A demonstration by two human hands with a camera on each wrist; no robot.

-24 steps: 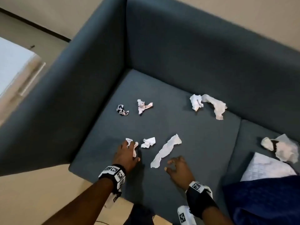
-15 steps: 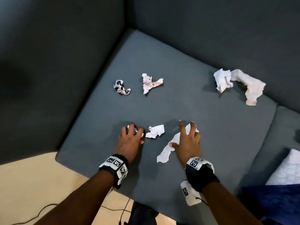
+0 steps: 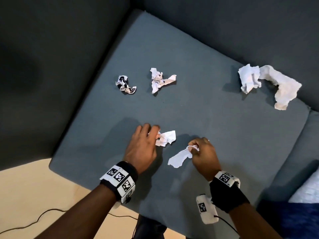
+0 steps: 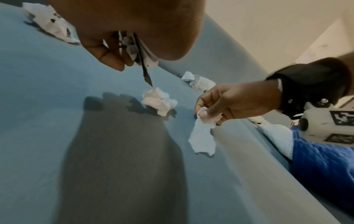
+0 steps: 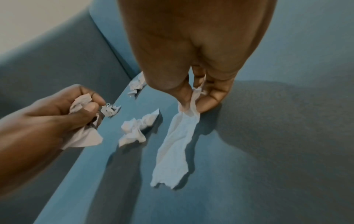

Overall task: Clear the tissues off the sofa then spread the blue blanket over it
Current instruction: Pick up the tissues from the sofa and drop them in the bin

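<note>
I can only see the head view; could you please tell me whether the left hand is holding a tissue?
Observer: Yes. The right wrist view shows the left hand gripping a crumpled tissue against its palm.
Operator: Is it also touching the loose tissue beside it?
Observer: No. That loose tissue lies on the seat cushion, apart from the fingers.
Operator: And how firmly does the right hand have its piece?
Observer: The left wrist view shows the right hand pinching the top of the tissue strip between thumb and fingers, with the rest hanging down.
</note>
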